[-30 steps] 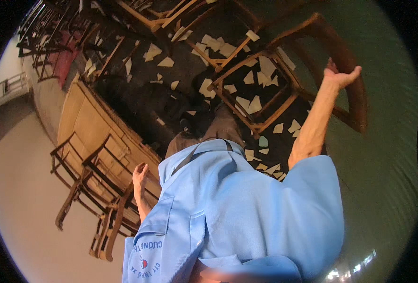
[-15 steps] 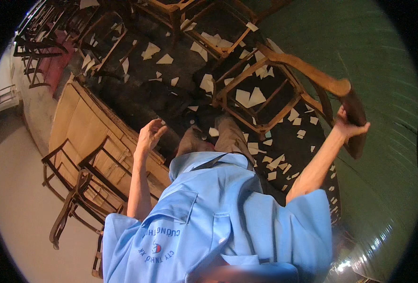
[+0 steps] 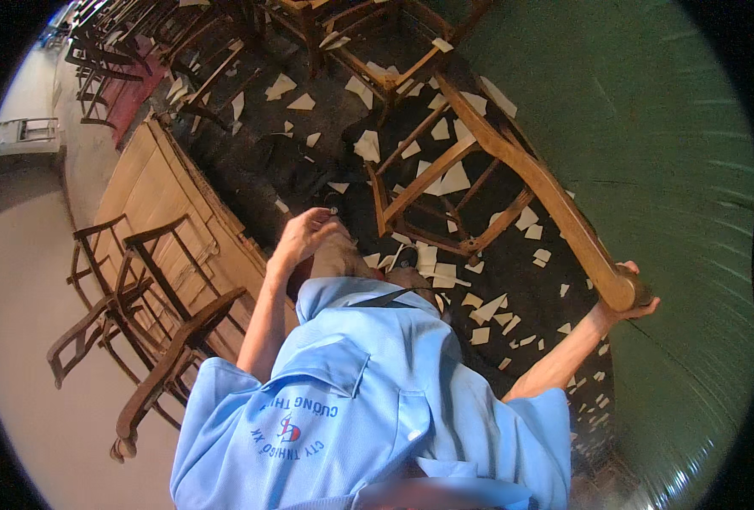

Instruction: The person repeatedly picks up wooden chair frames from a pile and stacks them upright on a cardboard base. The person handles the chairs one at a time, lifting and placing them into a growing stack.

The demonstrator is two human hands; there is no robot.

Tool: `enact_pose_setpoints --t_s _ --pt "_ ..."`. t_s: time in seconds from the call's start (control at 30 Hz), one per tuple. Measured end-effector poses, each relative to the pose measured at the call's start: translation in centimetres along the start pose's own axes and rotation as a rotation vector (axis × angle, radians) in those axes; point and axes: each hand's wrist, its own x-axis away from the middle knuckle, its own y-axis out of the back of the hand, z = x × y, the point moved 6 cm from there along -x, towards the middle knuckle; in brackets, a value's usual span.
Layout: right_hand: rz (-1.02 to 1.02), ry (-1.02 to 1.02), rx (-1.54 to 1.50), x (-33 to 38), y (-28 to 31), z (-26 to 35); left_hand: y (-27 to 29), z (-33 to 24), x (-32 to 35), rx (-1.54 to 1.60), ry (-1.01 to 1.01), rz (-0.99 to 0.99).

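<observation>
My right hand (image 3: 630, 297) wraps round the end of the brown wooden top rail (image 3: 564, 200) of a chair's backrest. The chair (image 3: 432, 183) is a bare frame with an open seat, tilted in front of me on the right, its legs over the dark floor. My left hand (image 3: 303, 235) hangs above my thigh, away from the chair. Its fingers are loosely bent, thumb apart, and I see nothing in them.
Pale scraps (image 3: 489, 310) litter the dark floor (image 3: 249, 183). A wall of green sheeting (image 3: 674, 187) stands close on the right. To the left are cardboard (image 3: 151, 191) and stacked dark chair frames (image 3: 151, 310). More wooden frames (image 3: 377, 64) stand ahead.
The chair has swung, its top rail now running lower and nearer, with my right hand lower on it. My left hand has moved right and forward. My view has shifted slightly.
</observation>
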Motion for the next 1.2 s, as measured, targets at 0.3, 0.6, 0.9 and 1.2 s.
enact_pose_setpoints --t_s 0.3,0.6,0.9,1.2 --pt "-0.138 0.077 -0.093 1.0 3.2 4.8 -5.2 -11.3 4.8 0.132 -0.078 0.011" --pt "-0.097 -0.052 0.01 -2.2 2.1 5.2 -4.9 -26.5 7.2 0.024 -0.415 -0.011" --pt "0.225 -0.393 -0.008 -3.0 -6.4 -4.4 -11.0 -37.6 10.2 0.148 -0.665 0.263" --pt "0.157 -0.15 0.353 -5.0 -16.4 -21.5 -13.4 -39.5 7.9 -0.124 -0.653 -0.105"
